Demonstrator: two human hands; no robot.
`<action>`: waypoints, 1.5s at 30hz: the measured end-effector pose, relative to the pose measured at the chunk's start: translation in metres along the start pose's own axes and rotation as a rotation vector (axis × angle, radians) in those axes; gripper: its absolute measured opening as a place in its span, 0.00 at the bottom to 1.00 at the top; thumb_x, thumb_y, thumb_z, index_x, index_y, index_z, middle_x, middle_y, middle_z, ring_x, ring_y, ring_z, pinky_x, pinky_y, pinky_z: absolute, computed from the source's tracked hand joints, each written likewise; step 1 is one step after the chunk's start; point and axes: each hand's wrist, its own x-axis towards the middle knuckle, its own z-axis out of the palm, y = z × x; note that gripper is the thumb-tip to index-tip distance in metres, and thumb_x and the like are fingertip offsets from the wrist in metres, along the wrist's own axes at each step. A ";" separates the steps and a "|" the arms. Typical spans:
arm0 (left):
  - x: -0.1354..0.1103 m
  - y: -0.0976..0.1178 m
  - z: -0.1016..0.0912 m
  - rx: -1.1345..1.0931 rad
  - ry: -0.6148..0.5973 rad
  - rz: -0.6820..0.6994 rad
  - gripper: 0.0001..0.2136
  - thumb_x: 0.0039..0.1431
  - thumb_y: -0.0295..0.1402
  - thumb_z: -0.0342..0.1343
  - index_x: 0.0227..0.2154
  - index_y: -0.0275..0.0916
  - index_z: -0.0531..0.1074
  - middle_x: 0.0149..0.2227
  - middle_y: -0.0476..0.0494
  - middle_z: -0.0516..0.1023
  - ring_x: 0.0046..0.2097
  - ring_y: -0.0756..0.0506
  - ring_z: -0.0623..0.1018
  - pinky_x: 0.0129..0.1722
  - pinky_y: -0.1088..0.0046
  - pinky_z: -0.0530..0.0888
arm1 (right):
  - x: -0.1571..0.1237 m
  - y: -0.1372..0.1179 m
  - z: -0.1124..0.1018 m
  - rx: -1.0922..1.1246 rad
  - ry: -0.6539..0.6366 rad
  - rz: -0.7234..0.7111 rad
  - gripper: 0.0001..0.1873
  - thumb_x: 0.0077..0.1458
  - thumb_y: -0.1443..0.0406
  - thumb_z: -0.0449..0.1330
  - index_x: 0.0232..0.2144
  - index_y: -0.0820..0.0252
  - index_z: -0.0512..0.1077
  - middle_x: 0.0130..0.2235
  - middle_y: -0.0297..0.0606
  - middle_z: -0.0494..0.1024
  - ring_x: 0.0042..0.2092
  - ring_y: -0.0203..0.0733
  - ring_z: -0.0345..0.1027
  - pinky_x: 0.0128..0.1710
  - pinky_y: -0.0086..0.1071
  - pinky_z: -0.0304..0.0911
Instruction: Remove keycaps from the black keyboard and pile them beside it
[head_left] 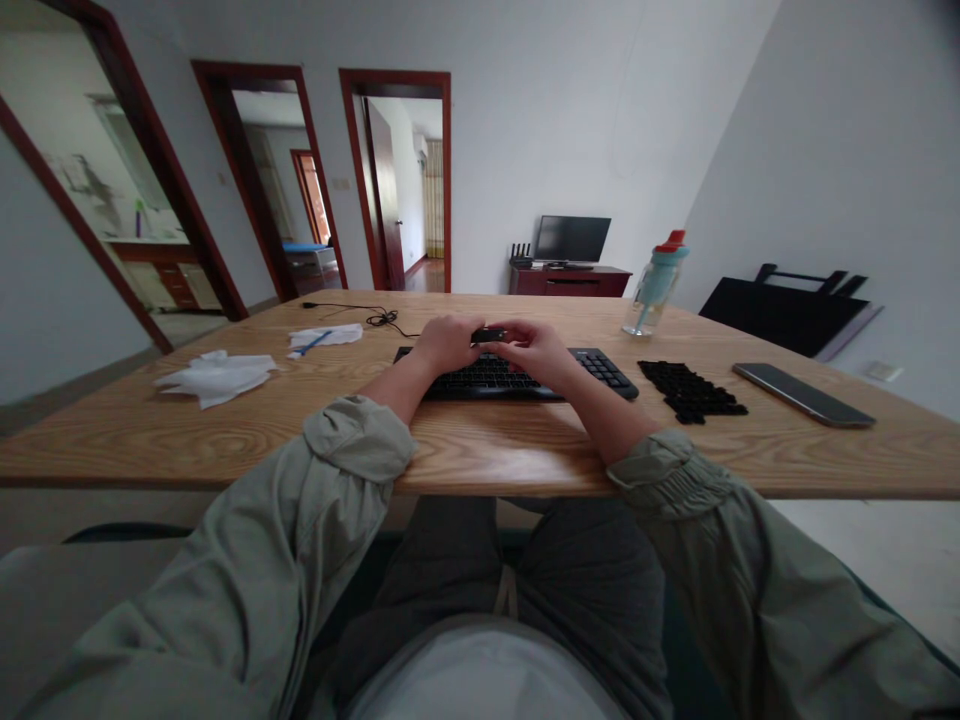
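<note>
A black keyboard (600, 368) lies on the wooden table (480, 450) in front of me. Above its middle, my left hand (444, 343) and my right hand (534, 351) meet, both with fingers curled. Between their fingertips they pinch a small, long black key (489, 335), held level just over the keys. A pile of loose black keycaps (691, 390) lies on the table to the right of the keyboard.
A phone (802, 393) lies face down at the right. A teal water bottle (655, 285) stands behind the keyboard. Crumpled white tissues (216, 376) and a paper with a blue pen (324, 339) lie at the left. A black cable (375, 316) runs across the far side.
</note>
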 end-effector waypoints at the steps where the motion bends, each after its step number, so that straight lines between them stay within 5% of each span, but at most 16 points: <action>1: 0.000 -0.001 0.000 0.003 -0.009 -0.013 0.16 0.59 0.45 0.50 0.40 0.40 0.75 0.38 0.39 0.80 0.41 0.39 0.78 0.36 0.67 0.68 | 0.000 0.000 0.000 -0.012 0.009 -0.008 0.26 0.44 0.53 0.68 0.45 0.61 0.76 0.29 0.33 0.75 0.23 0.29 0.60 0.21 0.27 0.58; 13: -0.001 -0.024 0.010 -0.042 -0.111 -0.214 0.13 0.57 0.42 0.53 0.39 0.42 0.76 0.39 0.40 0.80 0.42 0.40 0.78 0.37 0.68 0.70 | 0.002 0.004 -0.006 -0.052 0.171 0.005 0.25 0.45 0.53 0.67 0.42 0.62 0.74 0.28 0.33 0.73 0.22 0.29 0.59 0.18 0.26 0.58; 26: 0.004 -0.012 0.016 -0.459 0.087 -0.108 0.16 0.56 0.44 0.57 0.42 0.39 0.76 0.41 0.44 0.81 0.38 0.46 0.77 0.38 0.71 0.72 | 0.017 0.008 -0.030 -0.018 0.524 0.016 0.18 0.49 0.54 0.61 0.35 0.62 0.71 0.26 0.33 0.72 0.22 0.31 0.58 0.19 0.27 0.55; 33: 0.005 -0.015 0.022 -0.439 -0.165 -0.093 0.11 0.57 0.36 0.55 0.38 0.39 0.80 0.37 0.44 0.82 0.37 0.47 0.78 0.38 0.73 0.73 | 0.021 0.024 -0.038 -0.268 0.533 -0.062 0.14 0.50 0.56 0.58 0.30 0.62 0.71 0.28 0.34 0.72 0.31 0.37 0.64 0.33 0.33 0.62; 37: 0.006 -0.011 0.025 -0.366 -0.213 -0.058 0.12 0.58 0.35 0.55 0.40 0.42 0.80 0.40 0.44 0.82 0.39 0.46 0.79 0.39 0.73 0.72 | 0.018 0.019 -0.037 -0.336 0.520 -0.074 0.14 0.51 0.56 0.58 0.32 0.61 0.72 0.30 0.36 0.73 0.33 0.39 0.65 0.38 0.36 0.62; 45: 0.010 -0.005 0.031 -0.220 -0.236 0.029 0.13 0.59 0.37 0.53 0.42 0.45 0.80 0.40 0.44 0.83 0.42 0.44 0.79 0.42 0.70 0.71 | 0.020 0.022 -0.028 -0.165 0.422 -0.021 0.21 0.46 0.54 0.61 0.38 0.62 0.73 0.29 0.34 0.73 0.30 0.36 0.63 0.31 0.32 0.60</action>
